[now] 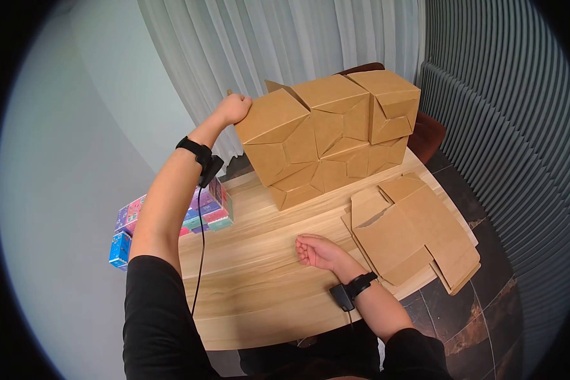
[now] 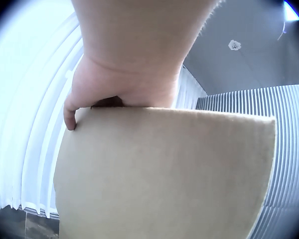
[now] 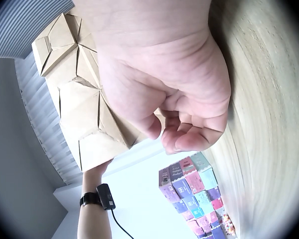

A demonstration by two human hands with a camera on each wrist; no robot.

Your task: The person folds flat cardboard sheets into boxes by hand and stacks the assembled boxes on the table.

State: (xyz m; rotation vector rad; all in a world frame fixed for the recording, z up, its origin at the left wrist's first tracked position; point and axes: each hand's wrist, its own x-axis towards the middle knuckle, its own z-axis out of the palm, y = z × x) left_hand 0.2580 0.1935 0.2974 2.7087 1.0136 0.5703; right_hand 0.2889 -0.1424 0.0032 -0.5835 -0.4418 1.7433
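**woodgrain_88:** Since you asked what's nearest, it's the right hand (image 1: pixel 316 252), lying on the wooden table (image 1: pixel 259 285) palm up with the fingers loosely curled and nothing in them. Black strap with a little camera on that wrist, cable trailing off it.

**kraftfan:** And just past that hand?

**woodgrain_88:** Out to its right, near but not touching, there's a stack of flat cardboard blanks (image 1: pixel 411 234), unfolded, lying over the table's edge on that side.

**kraftfan:** Other hand?

**woodgrain_88:** Left hand (image 1: pixel 233 109) is raised and stretched forward, well apart from the right one. It's gripping the top left corner of the upper left cardboard box (image 1: pixel 278 136). On the left wrist view you can see the thumb hooked over the box's edge (image 2: pixel 164 169). That box belongs to a stack of folded boxes (image 1: pixel 342 142) standing at the far side of the table, two rows high.

**kraftfan:** Anything under that arm?

**woodgrain_88:** Yeah, a pile of small colourful cartons (image 1: pixel 202 212) just below the left forearm, at the table's left edge. Behind everything hangs a pale curtain (image 1: pixel 266 44).
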